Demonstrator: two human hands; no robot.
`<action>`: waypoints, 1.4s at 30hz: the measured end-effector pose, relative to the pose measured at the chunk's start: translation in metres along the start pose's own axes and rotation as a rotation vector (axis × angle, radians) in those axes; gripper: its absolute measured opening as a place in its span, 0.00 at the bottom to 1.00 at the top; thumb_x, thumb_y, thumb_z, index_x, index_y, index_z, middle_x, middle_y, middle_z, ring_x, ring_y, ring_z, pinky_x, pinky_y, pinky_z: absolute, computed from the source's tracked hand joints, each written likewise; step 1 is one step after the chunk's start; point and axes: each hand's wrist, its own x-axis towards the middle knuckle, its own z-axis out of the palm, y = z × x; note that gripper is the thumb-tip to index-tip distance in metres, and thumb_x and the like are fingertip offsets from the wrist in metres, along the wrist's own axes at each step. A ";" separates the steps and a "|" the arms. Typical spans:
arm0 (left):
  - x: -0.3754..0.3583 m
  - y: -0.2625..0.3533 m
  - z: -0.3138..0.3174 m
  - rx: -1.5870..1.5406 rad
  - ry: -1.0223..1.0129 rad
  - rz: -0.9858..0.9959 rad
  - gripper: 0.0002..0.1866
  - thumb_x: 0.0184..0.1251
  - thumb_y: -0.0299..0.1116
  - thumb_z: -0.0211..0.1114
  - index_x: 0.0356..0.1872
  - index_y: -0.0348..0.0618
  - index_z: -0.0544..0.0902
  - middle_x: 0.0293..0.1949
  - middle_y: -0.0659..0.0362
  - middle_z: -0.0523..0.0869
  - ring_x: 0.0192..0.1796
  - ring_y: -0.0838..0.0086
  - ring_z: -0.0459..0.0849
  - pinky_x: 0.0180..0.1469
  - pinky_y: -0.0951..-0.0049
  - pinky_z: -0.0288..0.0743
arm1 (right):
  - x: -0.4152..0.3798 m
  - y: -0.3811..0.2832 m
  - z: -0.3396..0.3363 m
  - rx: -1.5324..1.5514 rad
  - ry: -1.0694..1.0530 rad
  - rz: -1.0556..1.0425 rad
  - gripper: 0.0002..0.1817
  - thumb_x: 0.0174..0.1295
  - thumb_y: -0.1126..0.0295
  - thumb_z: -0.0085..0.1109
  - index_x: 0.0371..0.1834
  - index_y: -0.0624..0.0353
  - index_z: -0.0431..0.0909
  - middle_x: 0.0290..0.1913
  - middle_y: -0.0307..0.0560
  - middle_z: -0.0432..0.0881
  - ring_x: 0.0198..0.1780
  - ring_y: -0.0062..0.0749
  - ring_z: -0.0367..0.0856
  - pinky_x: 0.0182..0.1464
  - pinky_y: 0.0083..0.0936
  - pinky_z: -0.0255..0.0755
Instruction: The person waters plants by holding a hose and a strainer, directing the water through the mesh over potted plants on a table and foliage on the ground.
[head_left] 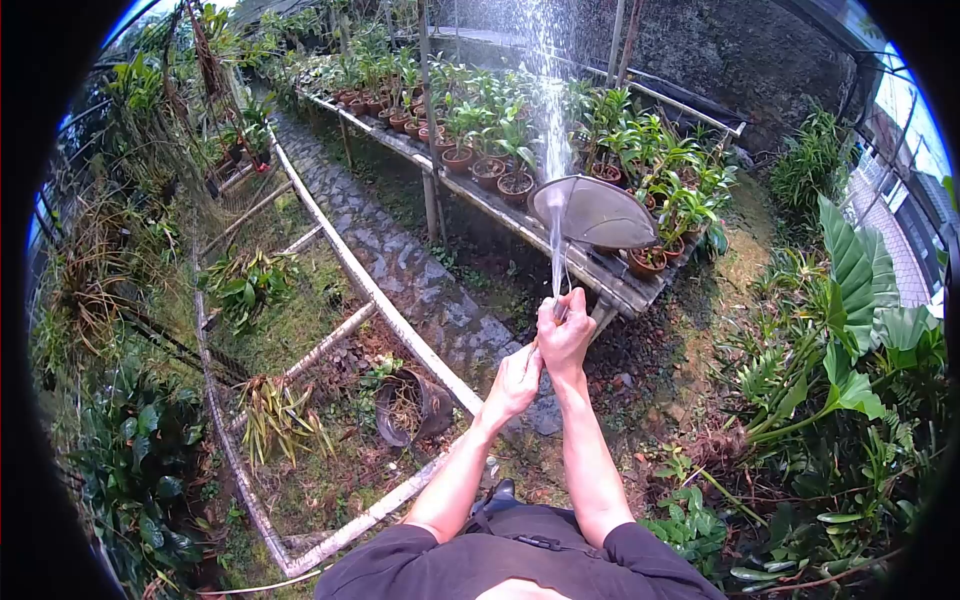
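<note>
My right hand [564,328] is closed around the end of a water hose [561,311], most of which the fingers hide. A strong jet of water [556,140] shoots up and forward from it, breaking into spray over the plants. Just below, my left hand [517,382] is closed against the right wrist side, apparently gripping the hose too, though the hose is hidden there. Both arms stretch forward. Beyond my hands, a dark oval dish-like thing [610,215] stands at the bench's near corner. Several potted plants [515,183] line the long bench [470,185].
A stone path [400,260] runs along the bench's left. White poles [345,257] frame a low bed to the left, with a dark tipped pot [432,405] inside. Large-leaved plants [855,300] crowd the right. An upright post [428,110] stands by the bench.
</note>
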 end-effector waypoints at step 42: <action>0.007 0.000 -0.027 -0.070 0.019 -0.203 0.17 0.82 0.35 0.48 0.55 0.32 0.79 0.29 0.54 0.80 0.34 0.74 0.73 0.42 0.66 0.73 | 0.012 -0.025 0.032 -0.075 -0.076 0.003 0.10 0.64 0.72 0.63 0.33 0.61 0.69 0.18 0.51 0.77 0.20 0.40 0.84 0.23 0.35 0.72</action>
